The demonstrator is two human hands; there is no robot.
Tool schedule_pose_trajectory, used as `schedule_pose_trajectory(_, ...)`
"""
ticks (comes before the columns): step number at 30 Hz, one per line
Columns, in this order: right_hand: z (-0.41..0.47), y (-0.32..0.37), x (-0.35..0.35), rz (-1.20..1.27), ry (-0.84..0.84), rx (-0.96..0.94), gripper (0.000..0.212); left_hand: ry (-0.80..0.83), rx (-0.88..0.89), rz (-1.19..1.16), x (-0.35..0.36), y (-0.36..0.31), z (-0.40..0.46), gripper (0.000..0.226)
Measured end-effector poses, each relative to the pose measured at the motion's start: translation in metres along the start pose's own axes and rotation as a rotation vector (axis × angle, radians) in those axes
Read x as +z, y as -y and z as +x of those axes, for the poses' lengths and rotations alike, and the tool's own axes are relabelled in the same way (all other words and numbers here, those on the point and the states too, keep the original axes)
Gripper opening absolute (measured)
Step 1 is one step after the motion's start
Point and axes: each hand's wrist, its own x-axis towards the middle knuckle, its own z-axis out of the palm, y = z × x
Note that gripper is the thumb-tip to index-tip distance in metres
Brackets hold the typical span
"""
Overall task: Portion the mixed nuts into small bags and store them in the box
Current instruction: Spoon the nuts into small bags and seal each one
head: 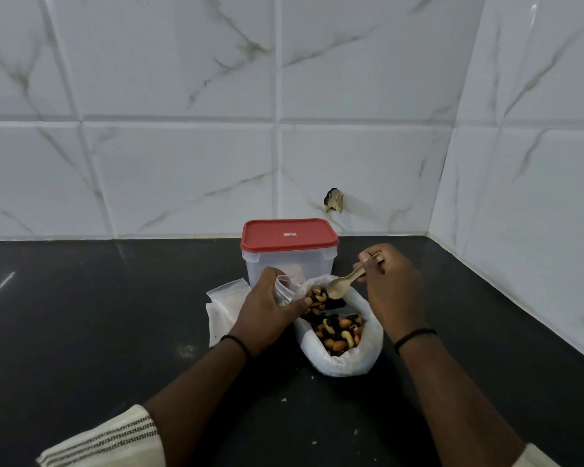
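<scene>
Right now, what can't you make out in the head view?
- Small bag: left hand hides most; fill level unknown.
- Box: frosted walls, red lid on; contents unclear.
- Spoon: handle end hidden inside right hand.
- Lid label: too small to read.

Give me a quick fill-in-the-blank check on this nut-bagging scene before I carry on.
1. The right hand holds a small wooden ____ over the big white bag of mixed nuts.
2. The clear plastic storage box behind the nuts has its ____ lid on.
3. The left hand holds a small clear ____ at the big bag's mouth.
4. The stack of spare small bags lies on the ____ countertop.

Missing words: spoon; red; bag; black
</scene>
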Motion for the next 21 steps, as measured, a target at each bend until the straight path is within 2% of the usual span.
schedule_pose_trajectory(4, -0.002, 0.001, 0.002, -0.089, 0.126, -0.116, 0.014, 0.005, -0.008, -0.003, -0.001, 0.000, -0.001, 0.039)
schedule_pose_trajectory(10, -0.002, 0.001, 0.000, -0.137, 0.307, -0.100, 0.019, -0.004, 0.000, 0.000, 0.000, -0.002, 0.000, 0.038)
schedule_pose_trajectory(21, 0.002, 0.004, -0.008, -0.103, 0.207, -0.128, 0.018, 0.001, -0.009, 0.011, -0.001, -0.003, 0.000, 0.040)
